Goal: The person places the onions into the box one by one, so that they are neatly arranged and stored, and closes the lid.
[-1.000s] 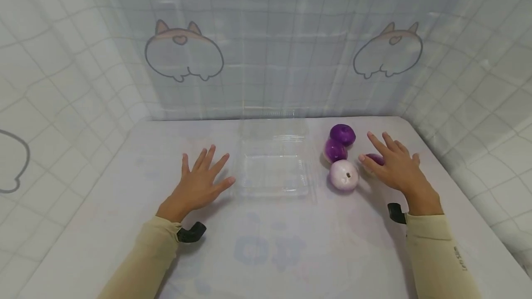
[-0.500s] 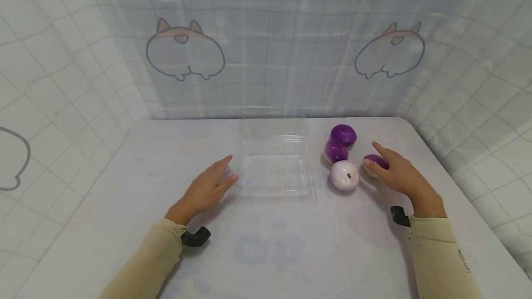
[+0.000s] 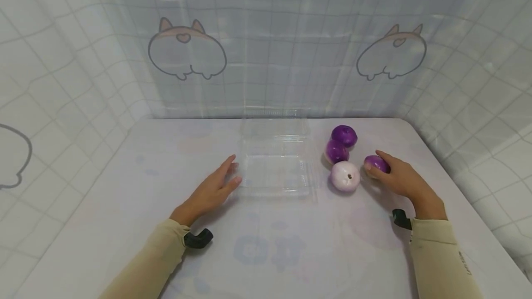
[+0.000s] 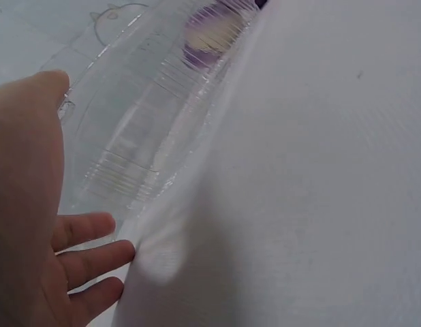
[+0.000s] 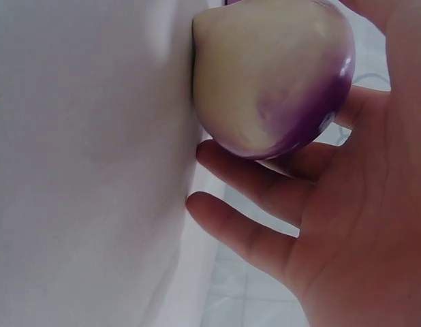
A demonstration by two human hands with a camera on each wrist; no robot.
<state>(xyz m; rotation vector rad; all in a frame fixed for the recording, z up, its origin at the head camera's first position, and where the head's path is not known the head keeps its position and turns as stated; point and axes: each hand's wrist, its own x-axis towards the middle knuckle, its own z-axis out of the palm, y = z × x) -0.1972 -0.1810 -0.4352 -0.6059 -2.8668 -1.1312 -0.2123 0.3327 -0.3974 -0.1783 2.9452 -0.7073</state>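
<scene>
My right hand [image 3: 401, 176] curls round a purple-and-cream onion [image 3: 377, 164] at the right of the table. In the right wrist view this glossy onion [image 5: 272, 78] sits on the tabletop, with fingers behind and beneath it. To its left are two purple onions, one farther back [image 3: 344, 135] and one nearer [image 3: 336, 151], and a pale onion [image 3: 345, 176] with a small dark spot. My left hand [image 3: 208, 193] is beside the left edge of a clear plastic clamshell box [image 3: 274, 193], fingers extended. In the left wrist view its thumb is at the box's rim [image 4: 67, 109].
The box lies with its transparent lid [image 3: 274, 128] raised toward the back, near the tiled-pattern curtain [image 3: 287, 59]. A white patterned cloth covers the table [image 3: 266, 230]. Similar curtains hang on both sides.
My right hand has lowered, its spread fingers closing round the onion. The left hand has moved right to the box edge, its spread fingers drawing together. The box and other onions stay put.
</scene>
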